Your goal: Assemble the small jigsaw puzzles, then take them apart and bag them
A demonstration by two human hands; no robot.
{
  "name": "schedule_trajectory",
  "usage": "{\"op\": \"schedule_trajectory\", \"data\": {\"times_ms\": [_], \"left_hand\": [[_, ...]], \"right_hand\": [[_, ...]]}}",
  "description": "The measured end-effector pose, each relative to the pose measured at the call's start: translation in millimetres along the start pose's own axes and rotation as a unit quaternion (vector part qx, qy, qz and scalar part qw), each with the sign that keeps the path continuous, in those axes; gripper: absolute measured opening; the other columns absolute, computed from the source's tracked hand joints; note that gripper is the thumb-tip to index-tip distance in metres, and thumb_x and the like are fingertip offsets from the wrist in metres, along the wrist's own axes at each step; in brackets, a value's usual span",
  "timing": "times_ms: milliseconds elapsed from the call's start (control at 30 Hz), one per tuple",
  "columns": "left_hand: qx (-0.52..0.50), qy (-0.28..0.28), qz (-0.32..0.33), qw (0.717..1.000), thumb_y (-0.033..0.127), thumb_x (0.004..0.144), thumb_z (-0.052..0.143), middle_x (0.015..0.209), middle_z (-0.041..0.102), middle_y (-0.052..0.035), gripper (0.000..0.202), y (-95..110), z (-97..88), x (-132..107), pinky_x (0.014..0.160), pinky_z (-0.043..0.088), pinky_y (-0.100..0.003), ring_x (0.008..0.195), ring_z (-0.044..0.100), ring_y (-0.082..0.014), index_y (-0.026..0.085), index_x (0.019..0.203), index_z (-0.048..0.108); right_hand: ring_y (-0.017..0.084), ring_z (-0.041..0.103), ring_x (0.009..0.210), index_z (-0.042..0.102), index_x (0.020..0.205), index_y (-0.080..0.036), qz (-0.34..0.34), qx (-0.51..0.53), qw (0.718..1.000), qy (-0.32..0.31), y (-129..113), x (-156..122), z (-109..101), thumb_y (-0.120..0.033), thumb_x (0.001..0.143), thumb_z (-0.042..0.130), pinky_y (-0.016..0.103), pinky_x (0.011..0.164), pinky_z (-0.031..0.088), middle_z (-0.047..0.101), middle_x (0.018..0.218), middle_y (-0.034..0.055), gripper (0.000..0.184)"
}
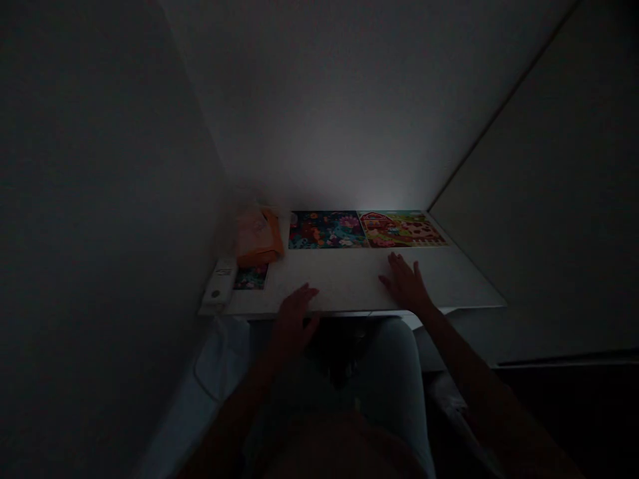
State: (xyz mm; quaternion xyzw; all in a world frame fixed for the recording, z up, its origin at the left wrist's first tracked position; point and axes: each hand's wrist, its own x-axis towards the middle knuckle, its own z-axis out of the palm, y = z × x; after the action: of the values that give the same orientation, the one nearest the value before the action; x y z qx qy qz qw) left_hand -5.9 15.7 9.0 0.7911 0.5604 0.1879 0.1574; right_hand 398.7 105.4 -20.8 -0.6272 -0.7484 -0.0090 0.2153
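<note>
Both of my hands are at a white table (pixel 344 279) in dim light. My left hand (pixel 295 314) is at the front edge with fingers apart and nothing in it. Farther right, my right hand (pixel 404 283) is spread over the tabletop, also holding nothing. Beyond it, along the back edge, lie two colourful pictures side by side: a dark flowery one (pixel 327 230) and a farm scene with a red barn and a cow (pixel 402 229). My right hand is nearest the farm picture, a little in front of it.
An orange package (pixel 258 239) in clear plastic stands at the back left, partly over a small dark picture (pixel 251 277). A white box-like device (pixel 220 285) lies at the left corner. Walls enclose the table at the back and sides. My legs are under the front edge.
</note>
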Motion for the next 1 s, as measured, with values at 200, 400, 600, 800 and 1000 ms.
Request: {"op": "schedule_trajectory", "data": {"times_ms": [200,400,600,800,1000], "left_hand": [[0.094,0.029,-0.059,0.993,0.058,0.117,0.04,0.196,0.04,-0.0184,0.087,-24,-0.5,54,0.156,0.027,-0.059,0.189,0.029,-0.0368,0.011,0.189,0.043],[0.087,0.044,-0.018,0.995,0.062,0.116,0.042,0.194,0.043,-0.0157,0.086,-26,7.4,52,0.153,0.026,-0.073,0.186,0.035,-0.0428,0.023,0.194,0.037],[0.096,0.051,-0.021,0.994,0.058,0.116,0.043,0.194,0.045,-0.0135,0.084,-26,5.4,54,0.153,0.026,-0.072,0.186,0.035,-0.0403,0.027,0.194,0.036],[0.112,0.03,-0.04,0.992,0.061,0.118,0.04,0.195,0.044,-0.0179,0.083,-24,6.9,52,0.154,0.027,-0.065,0.186,0.035,-0.0382,0.016,0.187,0.048],[0.118,0.116,-0.038,0.985,0.06,0.121,0.054,0.203,0.028,-0.0106,0.074,-8,-58.4,98,0.154,0.021,-0.065,0.19,0.018,-0.0368,0.025,0.187,0.049]], "right_hand": [[0.037,0.037,0.186,0.053,0.187,-0.023,0.103,-0.042,0.989,-0.097,-3,-11,-11,-0.058,0.116,0.043,0.065,0.153,0.021,0.041,0.198,0.0184,0.08],[0.04,0.037,0.186,0.051,0.188,-0.023,0.108,-0.015,0.99,-0.092,-12,-6,-19,-0.063,0.113,0.047,0.067,0.153,0.024,0.042,0.197,0.018,0.086],[0.039,0.039,0.185,0.052,0.188,-0.02,0.112,-0.012,0.99,-0.09,-12,-6,-20,-0.067,0.111,0.046,0.065,0.153,0.024,0.043,0.197,0.019,0.09],[0.038,0.041,0.183,0.055,0.185,-0.022,0.121,-0.016,0.989,-0.085,-15,-5,-21,-0.065,0.11,0.048,0.065,0.152,0.025,0.045,0.196,0.0181,0.087],[0.037,0.041,0.184,0.056,0.186,-0.027,0.124,-0.01,0.989,-0.08,-11,-7,-18,-0.069,0.11,0.048,0.063,0.153,0.025,0.046,0.196,0.0158,0.087]]}}
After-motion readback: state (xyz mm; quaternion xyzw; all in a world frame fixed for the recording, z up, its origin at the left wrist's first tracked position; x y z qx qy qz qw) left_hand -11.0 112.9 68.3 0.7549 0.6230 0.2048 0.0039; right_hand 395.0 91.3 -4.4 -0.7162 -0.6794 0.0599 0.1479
